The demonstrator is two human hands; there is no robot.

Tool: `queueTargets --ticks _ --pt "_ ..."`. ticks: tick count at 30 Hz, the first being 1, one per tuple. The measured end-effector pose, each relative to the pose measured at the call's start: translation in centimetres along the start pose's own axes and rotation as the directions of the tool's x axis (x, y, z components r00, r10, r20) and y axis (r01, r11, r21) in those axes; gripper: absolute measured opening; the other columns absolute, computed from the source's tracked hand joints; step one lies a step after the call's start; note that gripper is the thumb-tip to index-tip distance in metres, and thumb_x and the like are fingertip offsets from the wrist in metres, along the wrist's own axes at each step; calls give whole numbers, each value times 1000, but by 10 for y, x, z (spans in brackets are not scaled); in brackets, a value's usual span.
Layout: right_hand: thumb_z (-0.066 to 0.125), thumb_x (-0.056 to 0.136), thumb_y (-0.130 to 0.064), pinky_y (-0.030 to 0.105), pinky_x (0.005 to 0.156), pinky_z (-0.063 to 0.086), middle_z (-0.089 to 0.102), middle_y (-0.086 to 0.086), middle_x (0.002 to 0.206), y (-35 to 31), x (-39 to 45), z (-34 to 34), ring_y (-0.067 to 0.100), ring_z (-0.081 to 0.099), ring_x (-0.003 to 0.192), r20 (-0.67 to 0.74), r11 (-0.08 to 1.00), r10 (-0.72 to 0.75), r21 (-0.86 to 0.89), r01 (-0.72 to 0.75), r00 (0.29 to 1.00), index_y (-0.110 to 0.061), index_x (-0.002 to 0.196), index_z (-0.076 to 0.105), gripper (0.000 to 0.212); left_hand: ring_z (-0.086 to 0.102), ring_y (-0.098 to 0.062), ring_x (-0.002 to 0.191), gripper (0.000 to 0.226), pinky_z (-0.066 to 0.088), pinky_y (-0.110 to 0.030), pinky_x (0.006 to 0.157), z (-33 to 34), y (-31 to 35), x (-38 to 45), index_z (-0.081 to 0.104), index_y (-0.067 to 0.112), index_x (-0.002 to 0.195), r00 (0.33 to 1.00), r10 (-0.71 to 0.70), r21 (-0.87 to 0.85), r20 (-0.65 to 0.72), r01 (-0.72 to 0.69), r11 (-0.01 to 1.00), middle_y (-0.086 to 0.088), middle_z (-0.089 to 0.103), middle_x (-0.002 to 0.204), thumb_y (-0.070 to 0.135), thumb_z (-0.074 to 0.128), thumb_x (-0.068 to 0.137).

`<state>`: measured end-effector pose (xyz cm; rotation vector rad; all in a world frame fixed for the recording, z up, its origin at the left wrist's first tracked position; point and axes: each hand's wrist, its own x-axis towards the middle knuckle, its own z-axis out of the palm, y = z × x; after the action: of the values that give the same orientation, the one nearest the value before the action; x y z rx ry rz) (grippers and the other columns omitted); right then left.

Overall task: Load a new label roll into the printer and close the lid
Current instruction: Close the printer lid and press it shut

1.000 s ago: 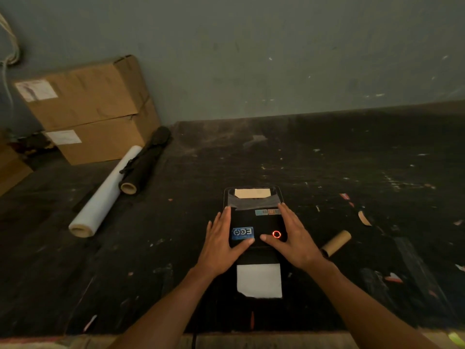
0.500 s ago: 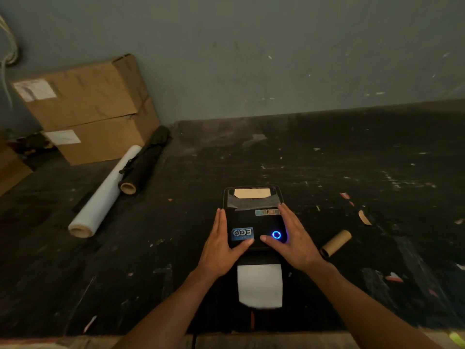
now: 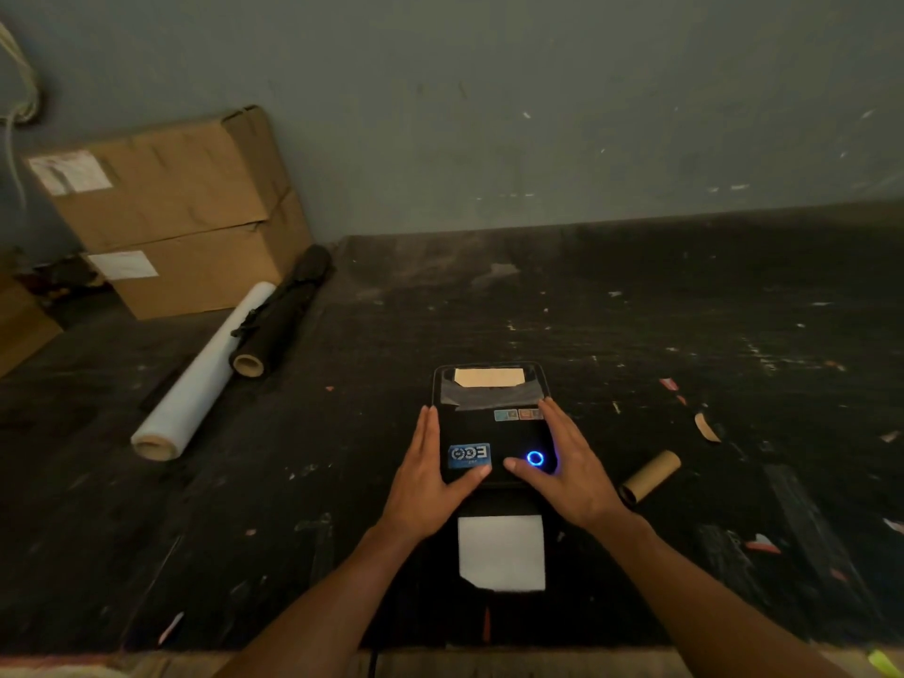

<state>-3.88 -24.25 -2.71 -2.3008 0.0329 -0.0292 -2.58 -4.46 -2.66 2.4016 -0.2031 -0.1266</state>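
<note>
1. Resting flat, fingers spread and grasping nothing: left hand (image 3: 426,477) and right hand (image 3: 573,474) on the printer (image 3: 494,428) lid.
2. Printer sits on the dark table (image 3: 685,335); ring light (image 3: 535,458) glows blue; white label (image 3: 501,552) protrudes at its near edge.

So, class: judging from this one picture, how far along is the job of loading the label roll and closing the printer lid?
Done, it seems: the printer lid lies flat and shut, a white label sticks out of the front, the ring light glows blue, and an empty cardboard core lies beside it. In hand: the left hand and right hand rest flat on the lid. Left: probably just letting go.
</note>
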Motion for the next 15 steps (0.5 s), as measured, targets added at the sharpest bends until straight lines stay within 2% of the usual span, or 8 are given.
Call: queueTargets --ticks 15 --pt "65 77 -53 39 116 17 7 -7 158 2 0 0 12 7 144 -11 1000 -23 -18 23 1000 -30 148 12 92 3 -16 147 105 17 -38 118 1 -1 1 -11 23 149 1000 11 13 1 -11 1000 4 -12 160 59 59 81"
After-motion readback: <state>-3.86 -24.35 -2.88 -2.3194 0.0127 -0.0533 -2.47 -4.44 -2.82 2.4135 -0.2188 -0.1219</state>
